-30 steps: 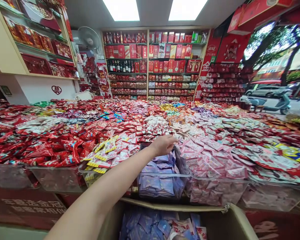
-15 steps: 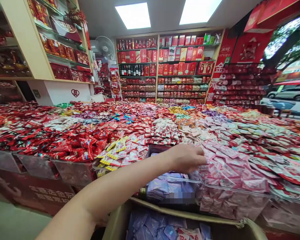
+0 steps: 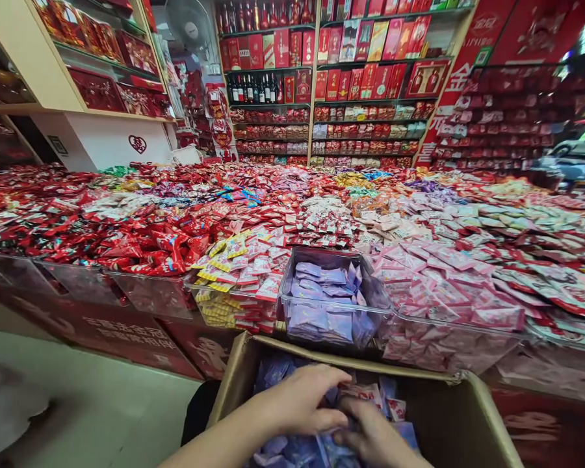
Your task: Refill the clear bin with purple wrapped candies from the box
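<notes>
My left hand is inside a cardboard box, over small purple packets. Its fingers are stretched out and the thumb stands apart. Facing it is my right hand, low among the packets, its fingers blurred and partly hidden. Whether it grips a packet cannot be made out. A few red-and-white packets lie in the box beyond the hands. Just past the box, a clear plastic bin holds more purple packets, partly filling it.
Pink packets heap up in the bin to the right. Yellow-and-white packets and red packets lie to the left. Shelves with bottles and red boxes stand behind the display. A pale blurred shape is at the lower left.
My left hand has moved from beside the pink packets down into the cardboard box. My right hand has come into view there. The view has tilted downward.
</notes>
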`<state>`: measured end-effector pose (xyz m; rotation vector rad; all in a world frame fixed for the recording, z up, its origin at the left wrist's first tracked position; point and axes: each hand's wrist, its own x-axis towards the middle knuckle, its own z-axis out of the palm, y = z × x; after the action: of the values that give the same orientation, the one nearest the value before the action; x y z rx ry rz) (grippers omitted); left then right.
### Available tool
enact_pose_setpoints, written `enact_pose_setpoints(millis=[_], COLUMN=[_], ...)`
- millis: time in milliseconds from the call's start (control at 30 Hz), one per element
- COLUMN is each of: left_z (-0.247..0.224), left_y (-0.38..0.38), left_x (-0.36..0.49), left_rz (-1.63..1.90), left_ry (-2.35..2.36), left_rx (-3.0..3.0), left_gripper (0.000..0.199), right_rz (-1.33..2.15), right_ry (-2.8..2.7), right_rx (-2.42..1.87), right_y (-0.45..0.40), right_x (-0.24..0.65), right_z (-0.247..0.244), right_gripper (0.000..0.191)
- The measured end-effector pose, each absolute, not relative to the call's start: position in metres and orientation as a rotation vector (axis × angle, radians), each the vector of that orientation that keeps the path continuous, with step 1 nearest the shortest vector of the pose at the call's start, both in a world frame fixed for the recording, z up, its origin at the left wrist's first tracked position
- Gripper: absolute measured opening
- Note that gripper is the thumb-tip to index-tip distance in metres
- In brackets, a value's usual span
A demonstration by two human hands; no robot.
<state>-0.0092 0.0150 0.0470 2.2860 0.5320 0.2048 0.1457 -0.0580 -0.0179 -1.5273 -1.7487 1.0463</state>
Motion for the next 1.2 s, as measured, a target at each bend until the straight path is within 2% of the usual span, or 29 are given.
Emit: enact_pose_setpoints(millis=[133,233,467,667,900,1067,1200], left_z=[0.046,0.043,0.039,0.038,0.044,0.040,0.039], left_y=[0.011,0.004,0.005,0.006,0.001,-0.004,-0.004], left_x=[-0.006,-0.002,0.005,0.010,0.015,0.015,0.011], left_rz=[0.145,0.110,0.308,0.408,0.427,0.408,0.362], left_ry=[0.585,0.651,0.697,0.585,0.537,0.558,0.590], left_rx=[2.002,1.877,1.613,1.316,0.881,0.869,0.952], left_gripper=[0.076,0.080,0.068,0.052,0.059,0.054,0.052], right_rz=[1.141,1.194,1.063,1.045,0.900,0.856,0.417], right_ry=[-1.462,-1.348,-1.096,-0.935,-0.865,-1.053,-1.439], right_rx=[-1.399,-1.380,-1.327,-1.389,-1.420,-1.530,-1.580], right_y=[-0.059,-0.064,-0.064,-0.064,-0.063,-0.066,-0.068], right_x=[0.155,0.155,0.157,0.164,0.164,0.159,0.171], right_z=[-0.004,0.008,0.010,0.014,0.022,0.016,0.045], right_gripper=[0.014,0.020,0.030,0.029,0.027,0.031,0.022])
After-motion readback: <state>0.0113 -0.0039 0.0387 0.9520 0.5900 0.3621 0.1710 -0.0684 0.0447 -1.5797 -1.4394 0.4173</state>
